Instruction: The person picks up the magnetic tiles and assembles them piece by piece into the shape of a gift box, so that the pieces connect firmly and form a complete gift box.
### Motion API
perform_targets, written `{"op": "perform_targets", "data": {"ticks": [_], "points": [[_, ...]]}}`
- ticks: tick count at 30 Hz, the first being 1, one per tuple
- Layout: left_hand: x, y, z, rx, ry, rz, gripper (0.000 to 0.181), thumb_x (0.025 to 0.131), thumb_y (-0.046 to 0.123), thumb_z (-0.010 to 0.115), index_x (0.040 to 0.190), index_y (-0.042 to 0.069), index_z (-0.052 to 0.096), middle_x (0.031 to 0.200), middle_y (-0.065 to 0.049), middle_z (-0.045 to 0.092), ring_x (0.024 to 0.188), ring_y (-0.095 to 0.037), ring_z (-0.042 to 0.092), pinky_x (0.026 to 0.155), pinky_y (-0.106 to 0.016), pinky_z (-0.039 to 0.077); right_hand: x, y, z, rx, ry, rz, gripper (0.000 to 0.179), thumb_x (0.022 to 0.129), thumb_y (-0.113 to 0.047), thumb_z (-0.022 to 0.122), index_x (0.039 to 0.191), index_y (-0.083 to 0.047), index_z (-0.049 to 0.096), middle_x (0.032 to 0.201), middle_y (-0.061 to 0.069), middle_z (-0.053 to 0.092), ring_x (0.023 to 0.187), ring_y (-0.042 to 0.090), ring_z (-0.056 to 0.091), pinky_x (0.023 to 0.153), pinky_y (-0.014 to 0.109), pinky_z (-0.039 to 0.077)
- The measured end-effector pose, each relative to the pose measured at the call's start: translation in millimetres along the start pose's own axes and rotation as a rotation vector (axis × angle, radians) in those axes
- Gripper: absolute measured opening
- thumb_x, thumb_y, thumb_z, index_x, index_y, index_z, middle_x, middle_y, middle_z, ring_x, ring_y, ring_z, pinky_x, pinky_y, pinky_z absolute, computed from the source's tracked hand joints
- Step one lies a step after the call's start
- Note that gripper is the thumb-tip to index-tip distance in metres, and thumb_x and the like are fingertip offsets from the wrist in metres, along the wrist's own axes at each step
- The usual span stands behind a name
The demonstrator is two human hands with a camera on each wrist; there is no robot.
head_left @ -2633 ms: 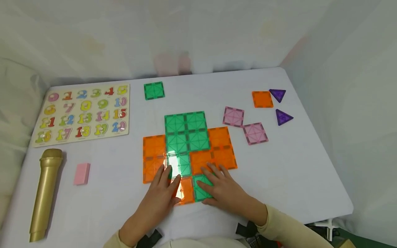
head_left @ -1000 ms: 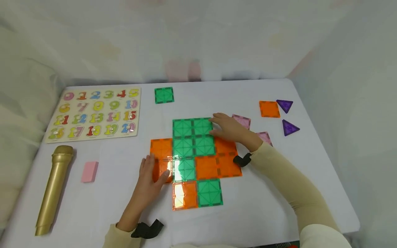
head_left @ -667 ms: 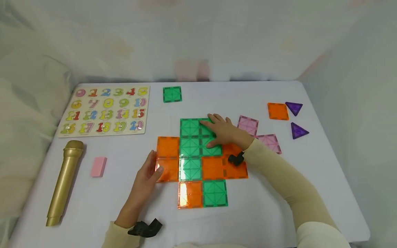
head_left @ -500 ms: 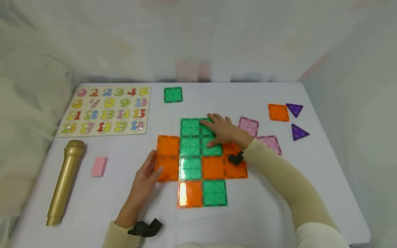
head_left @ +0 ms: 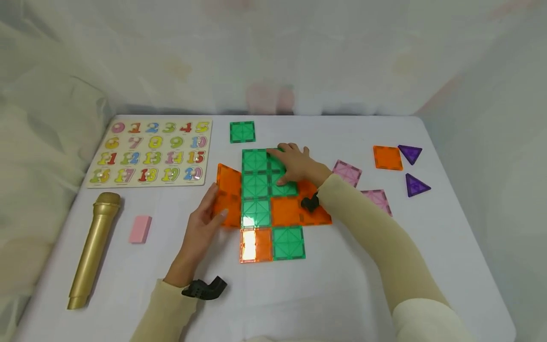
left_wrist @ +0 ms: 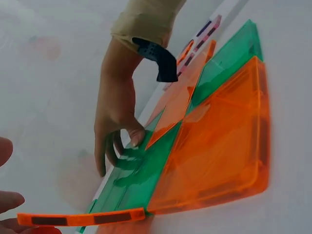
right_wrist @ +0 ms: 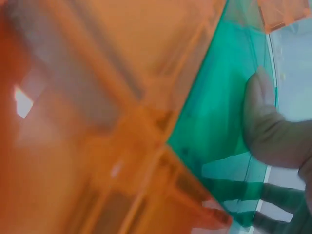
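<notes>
My left hand point(head_left: 202, 225) pinches the outer edge of a joined pair of orange magnetic tiles point(head_left: 228, 202), thumb on top. That pair is tilted up off the table, its inner edge along the green tiles; its raised edge shows in the left wrist view. My right hand point(head_left: 299, 164) rests spread over the far right of the green magnetic tiles point(head_left: 255, 184), partly hiding them. More orange tiles point(head_left: 286, 211) lie flat to the right, partly under the right wrist. At the near end are one orange tile point(head_left: 264, 244) and one green tile point(head_left: 288, 242).
A number puzzle board point(head_left: 164, 149), a gold toy microphone point(head_left: 95, 251) and a pink block point(head_left: 140, 229) are on the left. A loose green tile point(head_left: 242, 132) lies at the back. On the right are pink tiles point(head_left: 348, 173), an orange tile point(head_left: 388, 157) and purple triangles point(head_left: 416, 185).
My right hand has gone from the near tiles to the far green ones, my left to the left orange pair. That pair has tilted up, and the flat sheet has slid away from me.
</notes>
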State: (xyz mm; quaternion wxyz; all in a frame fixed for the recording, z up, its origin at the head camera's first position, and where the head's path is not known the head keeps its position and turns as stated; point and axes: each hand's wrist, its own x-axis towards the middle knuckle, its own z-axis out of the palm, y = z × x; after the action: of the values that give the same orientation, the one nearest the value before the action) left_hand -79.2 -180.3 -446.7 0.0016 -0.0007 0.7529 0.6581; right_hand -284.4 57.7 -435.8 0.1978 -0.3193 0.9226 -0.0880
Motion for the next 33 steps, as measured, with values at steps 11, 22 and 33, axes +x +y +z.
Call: {"op": "perform_targets", "data": {"ticks": [11,22,33], "points": [[0.1,-9.1,23.5,0.105,-0.101,0.136,0.068,0.094,0.0,0.057,0.153,0.009,0.024,0.163,0.008,-0.001,0.15,-0.021,0.006,0.111,-0.017,0.027,2.6,-24,-8,-0.118,0.031,0.042,0.115,0.071,-0.044,0.082,0.155,-0.032,0.005,0.151,0.016,0.021,0.14,0.037,0.019,0.109,0.072,0.013],[-2.3,11.9,35.1,0.203,-0.105,0.178,0.073,0.091,-0.002,0.059,0.153,0.006,0.021,0.163,-0.007,-0.003,0.15,-0.027,0.002,0.114,-0.047,0.021,-9.2,-25,-15,-0.111,0.216,-0.022,0.065,0.095,-0.042,0.057,0.15,-0.017,0.034,0.129,0.011,0.041,0.106,0.022,0.045,0.083,0.038,0.047],[-0.7,26.9,43.3,0.203,-0.113,0.167,0.071,0.091,-0.003,0.058,0.152,0.004,0.022,0.162,-0.006,-0.004,0.149,-0.03,0.001,0.114,-0.053,0.023,-36.7,-39,-17,-0.088,0.292,-0.097,0.049,0.097,-0.038,0.054,0.14,-0.016,0.049,0.135,0.007,0.051,0.119,0.024,0.052,0.104,0.053,0.04]]}}
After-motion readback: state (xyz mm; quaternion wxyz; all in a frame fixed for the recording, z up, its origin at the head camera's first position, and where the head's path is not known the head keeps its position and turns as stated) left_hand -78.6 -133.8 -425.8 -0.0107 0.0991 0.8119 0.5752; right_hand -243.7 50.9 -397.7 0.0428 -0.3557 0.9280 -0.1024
